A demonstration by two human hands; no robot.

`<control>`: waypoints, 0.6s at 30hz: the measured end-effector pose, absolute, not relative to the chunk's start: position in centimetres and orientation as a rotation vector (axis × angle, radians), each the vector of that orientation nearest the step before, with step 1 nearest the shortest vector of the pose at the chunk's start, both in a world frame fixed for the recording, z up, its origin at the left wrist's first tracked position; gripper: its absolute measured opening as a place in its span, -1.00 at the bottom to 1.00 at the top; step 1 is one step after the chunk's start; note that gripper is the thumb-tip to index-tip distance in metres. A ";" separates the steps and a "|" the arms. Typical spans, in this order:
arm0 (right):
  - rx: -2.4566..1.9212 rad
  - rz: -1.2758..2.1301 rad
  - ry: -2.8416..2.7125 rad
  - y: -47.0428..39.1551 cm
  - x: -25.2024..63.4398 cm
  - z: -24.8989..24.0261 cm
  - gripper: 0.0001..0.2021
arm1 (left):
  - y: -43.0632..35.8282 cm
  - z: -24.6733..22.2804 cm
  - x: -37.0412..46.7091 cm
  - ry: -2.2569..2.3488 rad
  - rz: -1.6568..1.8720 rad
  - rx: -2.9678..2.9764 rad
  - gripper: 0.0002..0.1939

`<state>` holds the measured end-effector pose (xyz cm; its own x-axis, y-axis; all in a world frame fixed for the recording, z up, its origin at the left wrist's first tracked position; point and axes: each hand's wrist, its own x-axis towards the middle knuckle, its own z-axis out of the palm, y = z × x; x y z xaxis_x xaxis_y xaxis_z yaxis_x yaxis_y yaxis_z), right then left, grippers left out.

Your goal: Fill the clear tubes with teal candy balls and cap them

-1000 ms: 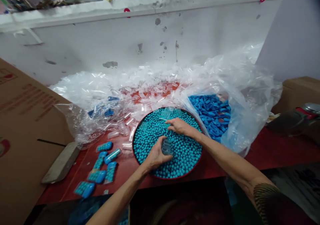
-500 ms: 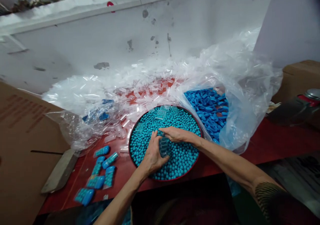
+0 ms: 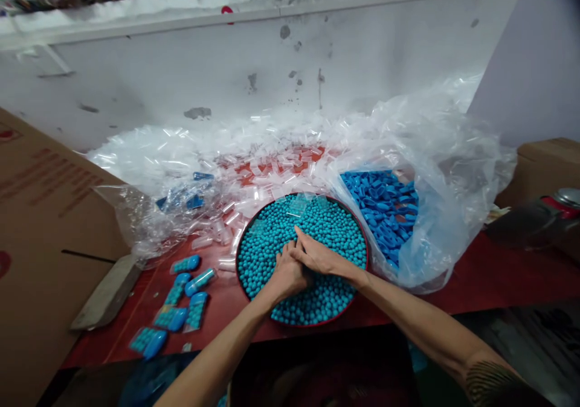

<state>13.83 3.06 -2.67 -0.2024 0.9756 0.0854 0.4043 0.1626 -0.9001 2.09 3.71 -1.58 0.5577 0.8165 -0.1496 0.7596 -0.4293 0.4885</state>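
A round red-rimmed tray (image 3: 366, 256) full of small teal balls (image 3: 258, 262) stands on the red table. Over its middle my left hand (image 3: 291, 273) is curled, its back turned up; whatever lies in its grasp is hidden. My right hand (image 3: 316, 255) touches it from the right, index finger stretched out and the other fingers hidden behind or against the left hand. Clear plastic pieces (image 3: 301, 205) lie on the balls at the tray's far side. Left of the tray are several small clear containers (image 3: 194, 312) with teal balls and blue caps.
Clear empty tubes (image 3: 222, 232) and plastic bags (image 3: 149, 153) spread along the wall. Blue caps (image 3: 380, 205) lie in an open bag at the right. Cardboard boxes (image 3: 49, 244) flank the table; a jar (image 3: 544, 214) stands far right.
The left hand has rolled over, so its back faces up and the clear containers it held are out of sight. The right hand has moved over against it. The view has shifted slightly.
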 end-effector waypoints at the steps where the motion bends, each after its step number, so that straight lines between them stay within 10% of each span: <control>1: -1.321 0.968 -1.728 3.0 14.1 -2.6 -0.40 | 3.7 -1.7 2.0 1.261 0.189 2.323 -0.28; 7: -1.310 0.402 -1.978 0.0 15.8 -1.6 -0.80 | 3.6 0.1 -0.8 1.314 0.455 2.375 -0.14; 18: -0.708 0.020 -2.836 1.8 12.7 -4.1 -0.80 | 5.7 0.7 -4.0 1.519 0.350 2.272 -0.17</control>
<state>12.70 1.75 -4.08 -0.8603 0.4660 0.2067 0.4630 0.8839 -0.0658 -3.97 5.70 0.69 0.3834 0.9236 -0.0056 0.8279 -0.3410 0.4454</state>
